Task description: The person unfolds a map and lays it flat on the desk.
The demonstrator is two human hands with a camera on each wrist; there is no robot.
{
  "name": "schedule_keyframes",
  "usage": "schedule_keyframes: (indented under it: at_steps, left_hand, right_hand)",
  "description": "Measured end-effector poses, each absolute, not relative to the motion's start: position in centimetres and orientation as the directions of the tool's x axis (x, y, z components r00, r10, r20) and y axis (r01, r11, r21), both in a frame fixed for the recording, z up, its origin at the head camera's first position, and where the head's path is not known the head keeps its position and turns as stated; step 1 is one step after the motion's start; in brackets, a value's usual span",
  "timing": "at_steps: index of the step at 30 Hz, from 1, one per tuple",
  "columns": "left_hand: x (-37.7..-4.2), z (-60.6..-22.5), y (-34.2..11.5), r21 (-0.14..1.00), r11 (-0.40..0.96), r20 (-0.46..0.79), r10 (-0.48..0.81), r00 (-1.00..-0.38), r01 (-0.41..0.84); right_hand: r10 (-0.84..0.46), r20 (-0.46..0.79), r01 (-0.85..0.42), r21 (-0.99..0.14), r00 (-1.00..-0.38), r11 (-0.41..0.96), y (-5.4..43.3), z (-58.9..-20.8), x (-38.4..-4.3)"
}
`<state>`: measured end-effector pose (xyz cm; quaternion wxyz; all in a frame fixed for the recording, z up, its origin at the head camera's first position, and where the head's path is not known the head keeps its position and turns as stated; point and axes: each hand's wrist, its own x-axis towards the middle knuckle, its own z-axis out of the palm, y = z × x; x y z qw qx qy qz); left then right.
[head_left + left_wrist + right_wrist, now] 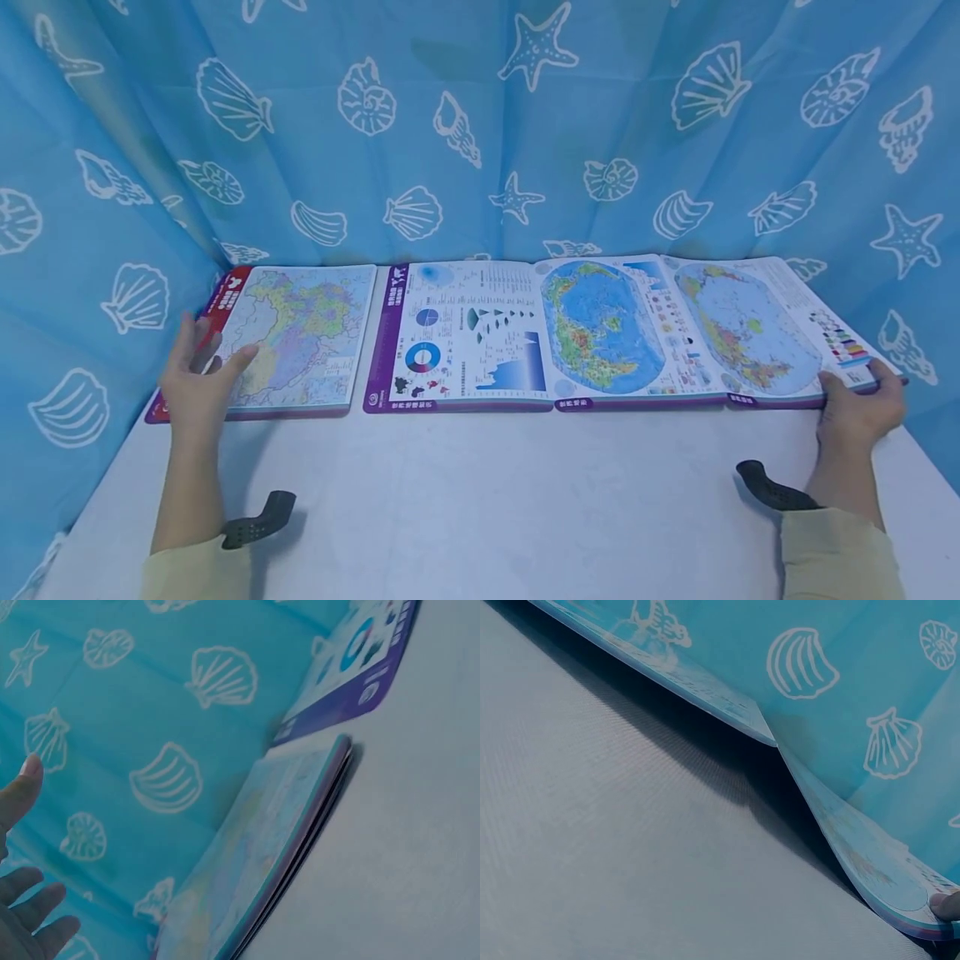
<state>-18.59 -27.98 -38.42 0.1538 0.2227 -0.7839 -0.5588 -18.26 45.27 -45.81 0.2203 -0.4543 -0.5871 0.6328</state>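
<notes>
A purple-edged folding world map (487,333) lies unfolded in several panels along the back of the table. My right hand (862,408) pinches its right end, thumb on the printed face; in the right wrist view the thumb (946,904) presses on that corner, and the panels (870,862) bow up from the table with shadow beneath. At left lies a folded red-edged map (300,333), shown in the left wrist view as a thick folded stack (255,855). My left hand (198,375) is over its left edge, thumb and fingers spread, holding nothing; whether it touches cannot be told.
A blue curtain (465,125) with white shells and starfish hangs right behind the maps and along both sides. The white table (487,500) extends in front. Black curved wrist mounts (258,521) stick out from both sleeves.
</notes>
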Motion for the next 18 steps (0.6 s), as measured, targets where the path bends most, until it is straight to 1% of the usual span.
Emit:
schedule_keyframes:
  at_steps: [5, 8, 11, 14, 18]
  left_hand:
    - [-18.0, -38.2, -29.6, 0.937, 0.25, -0.055, -0.586, -0.809, -0.244]
    - [-17.7, -38.3, -30.3, 0.948, 0.208, -0.066, -0.615, -0.786, -0.242]
    - [-17.6, -38.8, -31.0, 0.95, 0.2, -0.065, -0.626, -0.777, -0.241]
    - [-17.9, -40.0, -31.9, 0.926, 0.269, -0.041, -0.625, -0.78, -0.265]
    - [-18.5, -42.0, -33.0, 0.855, 0.389, -0.038, -0.613, -0.789, -0.344]
  right_hand:
    - [0.812, -0.323, 0.266, -0.94, -0.486, -0.215, 45.3, -45.9, -18.3]
    - [0.813, -0.328, 0.261, -0.939, -0.482, -0.224, 45.4, -46.1, -18.2]
    - [0.812, -0.332, 0.258, -0.938, -0.48, -0.231, 45.4, -46.2, -18.2]
    - [0.824, -0.313, 0.251, -0.944, -0.473, -0.214, 45.0, -46.2, -18.3]
    - [0.833, -0.289, 0.241, -0.951, -0.472, -0.194, 44.4, -45.9, -18.4]
